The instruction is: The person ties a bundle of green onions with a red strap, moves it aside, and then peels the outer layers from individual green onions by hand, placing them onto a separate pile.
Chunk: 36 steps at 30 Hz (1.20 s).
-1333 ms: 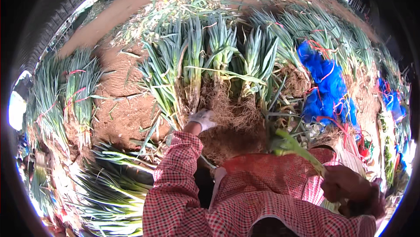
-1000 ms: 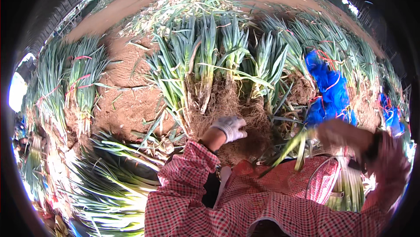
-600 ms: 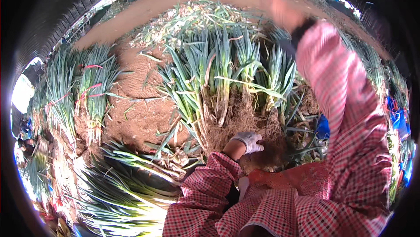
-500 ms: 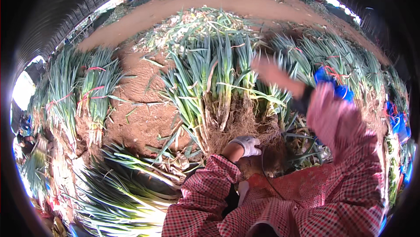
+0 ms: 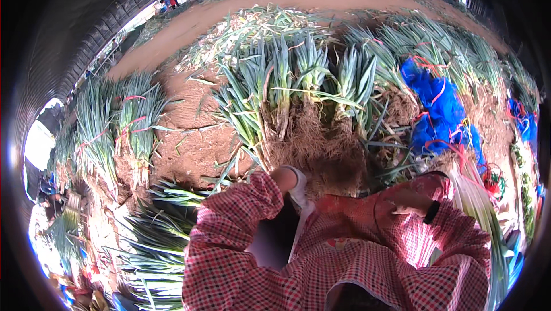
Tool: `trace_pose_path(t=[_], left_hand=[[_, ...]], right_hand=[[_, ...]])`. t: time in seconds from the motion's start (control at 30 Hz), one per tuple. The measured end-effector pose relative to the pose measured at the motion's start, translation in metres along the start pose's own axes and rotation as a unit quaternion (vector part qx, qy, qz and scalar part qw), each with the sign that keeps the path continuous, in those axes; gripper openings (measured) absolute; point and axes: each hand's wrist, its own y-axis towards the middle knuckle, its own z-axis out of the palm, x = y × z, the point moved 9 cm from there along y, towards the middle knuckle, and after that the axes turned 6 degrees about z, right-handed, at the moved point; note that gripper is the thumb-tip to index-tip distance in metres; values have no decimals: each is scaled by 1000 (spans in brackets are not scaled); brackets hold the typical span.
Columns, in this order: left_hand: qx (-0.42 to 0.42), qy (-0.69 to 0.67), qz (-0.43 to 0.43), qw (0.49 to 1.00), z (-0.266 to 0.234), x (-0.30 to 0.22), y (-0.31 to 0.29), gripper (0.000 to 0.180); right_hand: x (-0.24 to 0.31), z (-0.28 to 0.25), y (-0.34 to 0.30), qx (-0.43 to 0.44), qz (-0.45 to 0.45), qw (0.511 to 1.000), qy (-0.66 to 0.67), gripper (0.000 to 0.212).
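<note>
Rooted Green Onions Stand in Front of Two Hands

Bare reddish-brown earth [image 5: 195,156], grainy and littered with leaf scraps, spreads across the scene. A red-and-black checked garment [image 5: 235,248] fills the lower middle, its loose sleeves wrinkled. Beyond the lap, directly ahead of the hands, stands the central clump of green onions [image 5: 280,75], with stiff blue-green leaves upright over pale stems and a tangle of wiry brown roots [image 5: 304,138]. More onions lean in a row at right [image 5: 425,41], tied bundles [image 5: 94,121] stand at left, and a loose pile [image 5: 160,253] lies at lower left. Behind the clump is a low heap of cut leaves [image 5: 258,26].

Crumpled blue netting [image 5: 433,110] sits to the right, laced with pinkish-red strips. A soil-stained red apron [image 5: 344,210] covers the lap.

The left hand [image 5: 299,187], in a white glove, bends down near the roots and the apron's left edge; its fingers are hidden, so its grip cannot be told. The bare right hand [image 5: 410,201] is over the apron, pointing leftward; blur hides whether it holds anything. A dark band [image 5: 431,211] circles that wrist.
</note>
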Motion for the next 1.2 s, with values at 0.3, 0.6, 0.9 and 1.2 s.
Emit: trace_pose_path(t=[0.3, 0.6, 0.9, 1.2], left_hand=[[-168, -46, -221, 960, 33, 132, -203, 37], [-281, -336, -499, 748, 207, 157, -484, 66], [-318, -378, 317, 810, -14, -132, -123, 52], [-350, -660, 208, 631, -117, 24, 7, 31]], right_hand=[[-64, -120, -173, -214, 62, 953, 203, 26], [-251, -110, -427, -182, 538, 808, -159, 39], [-32, -199, 49, -103, 47, 957, 268, 30], [-78, -105, 266, -332, 189, 808, 449, 14]])
